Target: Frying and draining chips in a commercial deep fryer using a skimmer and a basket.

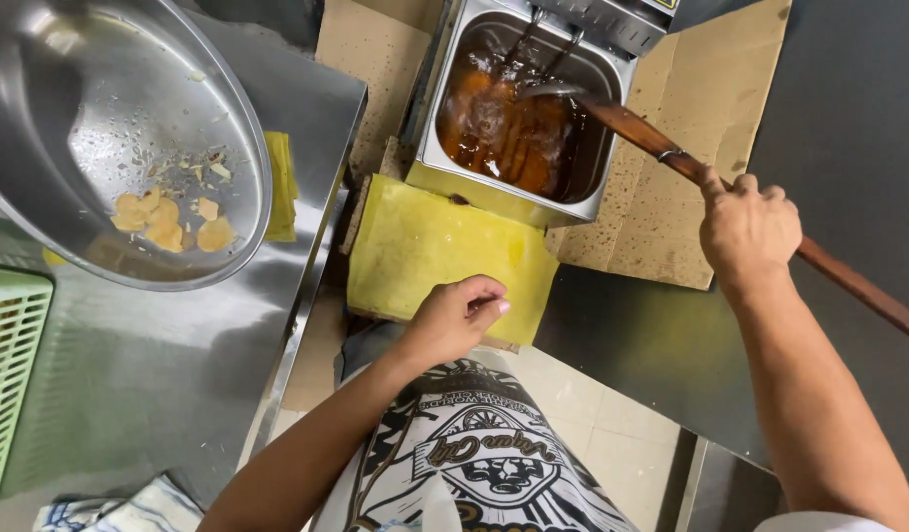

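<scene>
The steel worktop (159,384) on the left carries a large steel bowl (109,128) near its far edge, tilted, with a few pale golden fried chips (164,222) and crumbs gathered low in it; a green slatted basket (6,374) sits at the worktop's left edge. Across the gap, a square electric fryer (518,108) stands on brown cardboard (671,167), its oil amber and bubbling around pieces that are frying. A yellow cloth (444,246) lies against the fryer's near side. The right hand (748,227) is closed around a long wooden handle (661,143), forefinger laid along it, the metal skimmer (548,91) at its end dipped into the oil. The left hand (459,317) rests loosely curled, fingertips together, on the cloth's near edge. The step in hand looks like stirring the batch; next, judging by the bowl, lifting pieces out calls for a steady, drained scoop.
</scene>
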